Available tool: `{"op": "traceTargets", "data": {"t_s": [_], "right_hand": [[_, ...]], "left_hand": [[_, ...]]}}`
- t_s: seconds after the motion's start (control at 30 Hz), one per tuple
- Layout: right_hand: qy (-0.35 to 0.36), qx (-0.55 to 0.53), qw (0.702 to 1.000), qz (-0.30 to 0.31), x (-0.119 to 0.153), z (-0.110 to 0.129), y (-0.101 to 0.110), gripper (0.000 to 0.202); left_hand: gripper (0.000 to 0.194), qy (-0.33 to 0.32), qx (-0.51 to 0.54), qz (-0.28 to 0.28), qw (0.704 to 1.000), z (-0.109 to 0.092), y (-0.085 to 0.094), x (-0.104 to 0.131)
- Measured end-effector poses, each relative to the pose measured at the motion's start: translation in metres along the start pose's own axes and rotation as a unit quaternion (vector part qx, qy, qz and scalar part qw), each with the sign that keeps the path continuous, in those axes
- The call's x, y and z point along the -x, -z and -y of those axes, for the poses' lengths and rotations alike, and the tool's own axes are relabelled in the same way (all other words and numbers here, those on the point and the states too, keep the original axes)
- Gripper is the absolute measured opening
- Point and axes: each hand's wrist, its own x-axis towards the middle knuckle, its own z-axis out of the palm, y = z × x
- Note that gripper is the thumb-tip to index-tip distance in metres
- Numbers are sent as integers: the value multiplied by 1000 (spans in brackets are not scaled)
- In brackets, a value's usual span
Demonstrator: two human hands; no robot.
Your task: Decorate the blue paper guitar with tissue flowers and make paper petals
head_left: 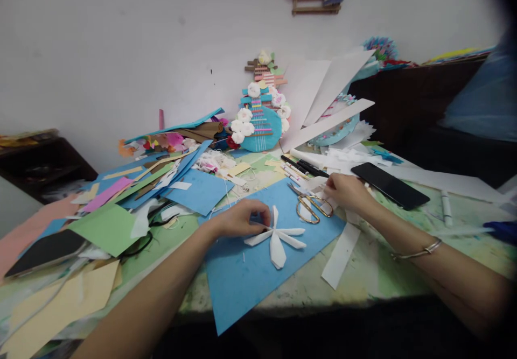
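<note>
A white folded-paper flower (pixel 278 248) with several narrow petals lies on a blue sheet of paper (pixel 238 289). My left hand (pixel 244 219) is closed at its left side, thumb and fingers pinching a petal near the centre. To the right, my right hand (pixel 349 192) has its fingers curled together over scraps of white paper (pixel 317 183); what lies between the fingertips is hidden. Gold-handled scissors (pixel 309 208) rest on the blue sheet, just left of my right hand. Below that hand, a white paper strip (pixel 341 254) crosses the sheet's edge.
A black phone (pixel 390 185) and a white marker (pixel 446 208) lie on the right. Behind are pens (pixel 301 166) and a blue paper instrument (pixel 260 127) with white flowers. Coloured paper (pixel 105 227) and a dark tablet-like object (pixel 46 252) crowd the left.
</note>
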Motion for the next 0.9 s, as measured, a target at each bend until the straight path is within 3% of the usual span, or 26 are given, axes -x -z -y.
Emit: {"op": "traceTargets", "data": {"t_s": [0.1,0.2,0.37,0.6,0.73,0.9], "right_hand": [[-6,-5,999,-39,6,2,16,16],[-7,-74,989,-130,16,4,35,14],[-40,-269,913,-305,30,2,56,12],[-83,-406,846,-335,26,-3,53,15],[-7,-410,812,-415,26,2,53,10],[121,-331,820,-451,38,18,59,14]], "left_hand": [[16,9,-21,-21,1000,0,-1,0],[18,-7,-26,-30,999,-1,-1,0],[26,-35,-16,-27,999,-2,-2,0],[18,-58,-59,-8,997,-3,-5,-2],[16,-67,-63,-10,996,-3,-7,-3],[13,-74,-59,-13,995,-3,-8,-4]]}}
